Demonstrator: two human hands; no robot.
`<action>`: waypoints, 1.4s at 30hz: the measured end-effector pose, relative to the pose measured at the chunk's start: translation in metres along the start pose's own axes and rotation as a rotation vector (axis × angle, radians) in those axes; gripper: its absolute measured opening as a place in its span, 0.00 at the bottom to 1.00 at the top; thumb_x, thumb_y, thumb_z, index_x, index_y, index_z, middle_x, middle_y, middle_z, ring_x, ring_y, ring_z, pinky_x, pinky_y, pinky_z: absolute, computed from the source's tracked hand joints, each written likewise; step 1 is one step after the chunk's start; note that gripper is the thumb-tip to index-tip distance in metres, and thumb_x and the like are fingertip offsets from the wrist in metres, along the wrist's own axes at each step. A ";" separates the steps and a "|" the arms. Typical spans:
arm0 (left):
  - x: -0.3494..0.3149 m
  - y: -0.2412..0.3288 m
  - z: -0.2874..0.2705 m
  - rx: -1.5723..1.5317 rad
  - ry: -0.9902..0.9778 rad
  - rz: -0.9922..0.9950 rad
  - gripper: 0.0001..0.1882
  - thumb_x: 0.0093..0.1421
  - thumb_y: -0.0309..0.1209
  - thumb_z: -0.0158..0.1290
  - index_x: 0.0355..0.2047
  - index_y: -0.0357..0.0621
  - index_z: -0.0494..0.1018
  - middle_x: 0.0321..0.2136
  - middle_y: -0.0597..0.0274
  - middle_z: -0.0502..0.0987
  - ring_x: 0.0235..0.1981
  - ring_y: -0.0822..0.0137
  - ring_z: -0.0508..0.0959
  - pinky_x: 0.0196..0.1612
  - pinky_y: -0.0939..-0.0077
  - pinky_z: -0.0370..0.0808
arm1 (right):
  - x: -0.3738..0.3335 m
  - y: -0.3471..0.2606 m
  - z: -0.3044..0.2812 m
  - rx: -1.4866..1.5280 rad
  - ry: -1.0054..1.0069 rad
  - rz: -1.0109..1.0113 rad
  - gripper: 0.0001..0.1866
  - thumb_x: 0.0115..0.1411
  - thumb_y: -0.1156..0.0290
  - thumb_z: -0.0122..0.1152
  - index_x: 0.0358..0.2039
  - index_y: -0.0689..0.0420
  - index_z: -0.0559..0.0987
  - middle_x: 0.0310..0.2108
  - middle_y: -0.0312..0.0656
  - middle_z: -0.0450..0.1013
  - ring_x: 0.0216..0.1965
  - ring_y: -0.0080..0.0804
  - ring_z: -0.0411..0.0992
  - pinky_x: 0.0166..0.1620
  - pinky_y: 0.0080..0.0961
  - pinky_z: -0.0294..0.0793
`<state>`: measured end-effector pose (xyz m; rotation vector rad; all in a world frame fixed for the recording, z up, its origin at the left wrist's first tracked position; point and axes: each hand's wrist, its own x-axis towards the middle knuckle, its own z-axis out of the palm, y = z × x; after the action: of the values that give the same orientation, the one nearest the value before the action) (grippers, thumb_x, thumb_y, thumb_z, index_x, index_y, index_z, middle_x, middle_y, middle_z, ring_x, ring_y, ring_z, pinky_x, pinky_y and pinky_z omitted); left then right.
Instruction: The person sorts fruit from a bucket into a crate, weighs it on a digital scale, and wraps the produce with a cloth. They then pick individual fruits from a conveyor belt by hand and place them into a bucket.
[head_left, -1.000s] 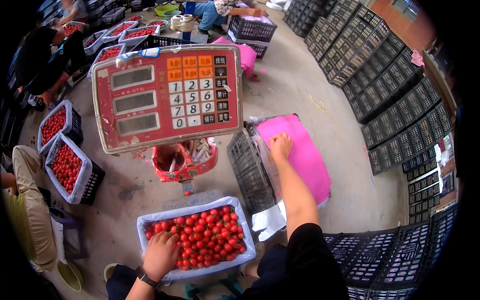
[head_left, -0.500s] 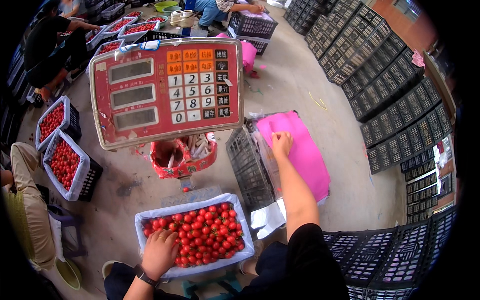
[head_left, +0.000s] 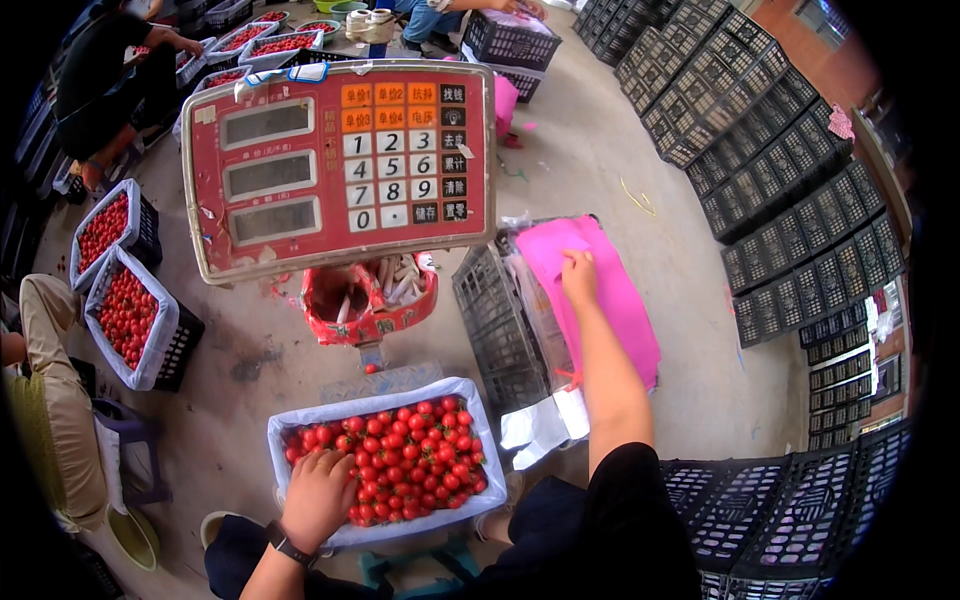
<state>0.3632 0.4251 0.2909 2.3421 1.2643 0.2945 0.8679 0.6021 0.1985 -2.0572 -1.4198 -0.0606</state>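
In front of me, small red cherry tomatoes point(head_left: 415, 450) fill a crate with a pale liner point(head_left: 385, 535). My left hand point(head_left: 318, 495), with a dark band at its wrist, rests on the tomatoes along the left side, fingers loosely spread and holding nothing. To the right, bright pink sheets point(head_left: 620, 320) lie over a black plastic crate point(head_left: 490, 325). My right hand point(head_left: 578, 277) is at the sheets' far left part, fingertips pinched together on the top sheet, which creases there. Crumpled white paper point(head_left: 535, 430) hangs at the crate's near end.
A red weighing-scale panel point(head_left: 340, 170) stands ahead, above a red tub point(head_left: 370, 305) of pale pieces. Tomato crates point(head_left: 165, 345) sit at left, beside a seated person's leg point(head_left: 60, 400). Stacked black crates point(head_left: 790, 190) line the right. Other people work at the back.
My right hand has moved slightly farther away and to the right over the pink sheets, and its fingers now pinch a crease. My left hand stays on the tomatoes. The view has shifted a little.
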 end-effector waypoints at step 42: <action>-0.110 0.072 0.036 -2.500 0.002 -0.216 0.20 0.58 0.40 0.41 0.48 0.42 0.64 0.42 0.57 0.70 0.45 0.63 0.70 0.48 0.67 0.68 | -0.266 -0.258 -0.313 0.867 0.430 -0.115 0.21 0.56 0.81 0.46 0.52 0.63 0.61 0.44 0.39 0.59 0.44 0.26 0.62 0.46 0.22 0.63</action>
<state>0.3690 0.2897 0.2977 0.0195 0.2316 0.9366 0.6307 0.2774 0.4702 -1.1611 -1.0274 0.0567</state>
